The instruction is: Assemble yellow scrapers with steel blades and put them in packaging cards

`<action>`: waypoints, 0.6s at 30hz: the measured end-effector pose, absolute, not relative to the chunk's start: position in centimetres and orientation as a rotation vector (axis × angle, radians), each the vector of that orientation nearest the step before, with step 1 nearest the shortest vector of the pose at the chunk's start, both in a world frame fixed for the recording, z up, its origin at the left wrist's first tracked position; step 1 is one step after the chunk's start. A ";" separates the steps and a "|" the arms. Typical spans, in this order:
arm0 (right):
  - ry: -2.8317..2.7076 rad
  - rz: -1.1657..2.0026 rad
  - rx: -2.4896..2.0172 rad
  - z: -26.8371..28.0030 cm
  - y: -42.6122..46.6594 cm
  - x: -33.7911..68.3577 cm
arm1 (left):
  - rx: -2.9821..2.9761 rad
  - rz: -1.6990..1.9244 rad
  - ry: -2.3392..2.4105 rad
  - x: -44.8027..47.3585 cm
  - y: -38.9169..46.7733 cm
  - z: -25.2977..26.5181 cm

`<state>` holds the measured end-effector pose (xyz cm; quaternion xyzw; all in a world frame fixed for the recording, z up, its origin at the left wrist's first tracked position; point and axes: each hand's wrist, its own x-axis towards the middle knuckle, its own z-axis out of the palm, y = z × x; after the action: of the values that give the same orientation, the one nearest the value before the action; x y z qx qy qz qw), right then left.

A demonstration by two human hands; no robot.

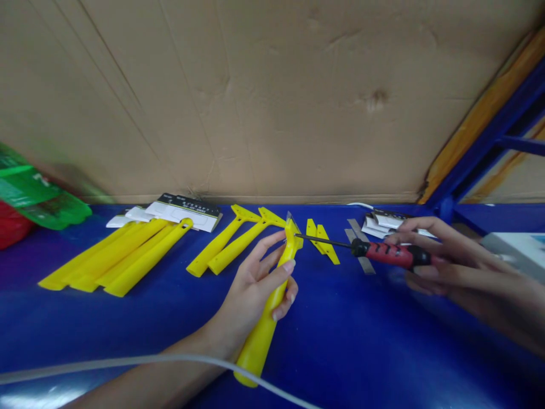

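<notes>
My left hand is wrapped round the handle of a yellow scraper, holding it tilted with its head up. A thin blade edge shows at that head. In my right hand is a screwdriver with a red and black handle, held level. The screwdriver's tip meets the side of the scraper head. Two more yellow scraper handles lie just left of my left hand. Behind the screwdriver shaft lie small yellow clamp plates and flat metal blades.
Several yellow scraper handles with card labels are grouped at the left. Folded cards lie at the back right near a white box. A green plastic bottle is at the far left. A pale cable crosses the foreground. Cardboard stands behind.
</notes>
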<state>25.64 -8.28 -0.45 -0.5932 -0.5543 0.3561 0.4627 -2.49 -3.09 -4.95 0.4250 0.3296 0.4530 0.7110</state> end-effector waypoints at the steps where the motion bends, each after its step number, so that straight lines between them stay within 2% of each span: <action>1: -1.345 0.905 -1.421 -0.3 -8.2 25.9 | 0.940 1.009 0.732 -2.5 -3.1 -5.0; 6: -1.321 0.686 -1.563 -0.4 -7.8 26.1 | 0.967 1.008 0.720 -2.3 -3.4 -4.8; 9: -1.253 0.757 -1.617 -0.6 -7.8 25.6 | 0.978 1.017 0.730 -2.4 -3.3 -4.9; 13: -1.308 0.954 -1.375 -0.3 -8.3 25.2 | 0.943 1.046 0.726 -2.4 -3.0 -5.0; 18: -1.331 0.824 -1.280 -0.3 -8.2 25.5 | 0.942 1.025 0.724 -2.3 -3.1 -4.7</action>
<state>25.49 -8.25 -0.33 -0.5364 -0.5577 0.3454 0.5310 -2.25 -3.08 -4.65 0.4239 0.3261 0.4616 0.7077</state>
